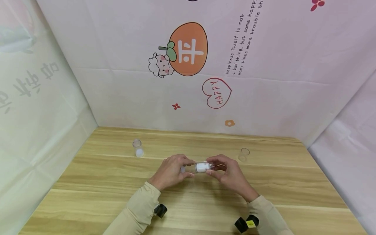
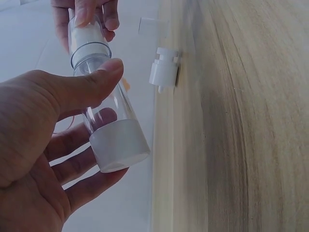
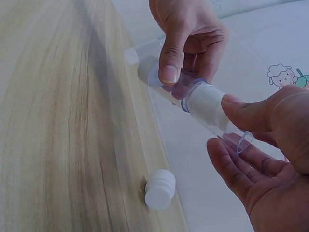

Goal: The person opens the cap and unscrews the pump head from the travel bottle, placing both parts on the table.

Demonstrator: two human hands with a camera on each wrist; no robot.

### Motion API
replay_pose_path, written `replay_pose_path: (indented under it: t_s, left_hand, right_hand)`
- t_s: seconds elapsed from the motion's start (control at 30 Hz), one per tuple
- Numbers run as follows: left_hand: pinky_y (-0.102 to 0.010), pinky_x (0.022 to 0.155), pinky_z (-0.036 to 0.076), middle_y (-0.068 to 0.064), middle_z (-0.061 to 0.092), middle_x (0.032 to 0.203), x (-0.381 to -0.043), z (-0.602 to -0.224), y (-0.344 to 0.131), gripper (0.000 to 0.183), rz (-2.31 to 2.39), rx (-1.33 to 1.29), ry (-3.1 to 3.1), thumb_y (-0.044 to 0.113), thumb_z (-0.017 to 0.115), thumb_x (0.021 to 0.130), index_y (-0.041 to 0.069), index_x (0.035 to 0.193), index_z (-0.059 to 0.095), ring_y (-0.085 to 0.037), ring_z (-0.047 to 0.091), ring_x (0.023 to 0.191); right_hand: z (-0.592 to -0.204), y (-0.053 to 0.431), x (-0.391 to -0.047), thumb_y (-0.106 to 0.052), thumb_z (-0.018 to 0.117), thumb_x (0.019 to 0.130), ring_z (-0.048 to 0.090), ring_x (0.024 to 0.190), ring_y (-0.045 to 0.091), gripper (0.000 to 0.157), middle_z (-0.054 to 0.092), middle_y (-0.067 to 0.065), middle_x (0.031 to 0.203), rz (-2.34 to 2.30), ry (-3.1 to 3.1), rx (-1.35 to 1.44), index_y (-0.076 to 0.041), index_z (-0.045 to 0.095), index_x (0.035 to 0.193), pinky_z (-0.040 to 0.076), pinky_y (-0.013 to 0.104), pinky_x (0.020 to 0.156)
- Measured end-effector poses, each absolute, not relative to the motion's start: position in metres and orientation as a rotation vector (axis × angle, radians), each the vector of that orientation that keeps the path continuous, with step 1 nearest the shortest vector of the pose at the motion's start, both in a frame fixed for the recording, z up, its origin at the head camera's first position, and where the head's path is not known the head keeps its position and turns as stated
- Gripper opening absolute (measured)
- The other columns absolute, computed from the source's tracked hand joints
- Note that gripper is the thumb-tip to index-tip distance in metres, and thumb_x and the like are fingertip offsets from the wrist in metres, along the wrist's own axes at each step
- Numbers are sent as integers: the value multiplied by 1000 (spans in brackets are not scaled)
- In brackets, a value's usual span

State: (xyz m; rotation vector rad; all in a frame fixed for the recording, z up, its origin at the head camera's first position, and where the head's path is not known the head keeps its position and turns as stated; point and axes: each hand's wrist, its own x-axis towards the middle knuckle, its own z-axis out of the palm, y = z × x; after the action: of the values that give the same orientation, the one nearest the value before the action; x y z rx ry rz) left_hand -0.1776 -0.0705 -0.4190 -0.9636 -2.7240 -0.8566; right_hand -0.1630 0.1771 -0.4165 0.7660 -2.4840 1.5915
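My left hand [image 1: 173, 171] grips a clear cylindrical bottle [image 2: 126, 104] with a white piston-like base [image 2: 120, 145], its thumb on one side and fingers on the other. My right hand [image 1: 227, 173] pinches a clear sleeve with a white insert [image 1: 202, 167] between thumb and fingers. The two clear parts meet end to end and lie tilted in the air above the table. In the right wrist view the sleeve's far rim [image 3: 244, 142] looks open. A loose white pump head [image 2: 165, 70] is on the table close by; the held parts mostly hide it in the head view.
A second clear bottle [image 1: 137, 147] with a white bottom stands at the back left of the wooden table [image 1: 188, 205]. A clear empty cap [image 1: 243, 155] is at the back right. Printed cloth walls [image 1: 117, 98] enclose the table's back and sides.
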Motion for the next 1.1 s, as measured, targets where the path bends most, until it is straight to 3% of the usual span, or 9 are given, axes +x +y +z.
replay_pose_path:
  t_s: [0.17,0.37,0.83,1.1]
  left_hand:
    - [-37,74,54,-2,74,108,-178,-420,-73,38,-836,-925,-2741,27,87,82,13,115,77,-18,67,89]
    - [-35,72,53,-2,74,108,-179,-420,-77,37,-831,-874,-2765,26,88,81,12,114,77,-17,66,87]
    - [-36,71,53,-5,74,105,-181,-420,-85,37,-884,-832,-2747,22,89,80,8,112,77,-22,67,88]
    - [-36,69,52,-6,74,103,-183,-424,-87,35,-901,-833,-2724,19,89,80,7,110,77,-22,66,86]
  right_hand:
    - [-415,180,-163,3,79,85,69,92,25,35,70,10,110,1580,-2513,731,-2,68,117,58,33,81]
    - [-414,185,-164,1,78,87,68,91,24,35,67,19,109,1576,-2498,719,-5,67,120,58,36,81]
    - [-413,195,-168,-2,78,88,66,92,25,36,67,8,111,1493,-2494,632,-6,68,122,57,33,79]
    - [-414,204,-174,-1,78,88,63,94,26,36,65,13,110,1468,-2496,532,-5,68,122,55,29,76]
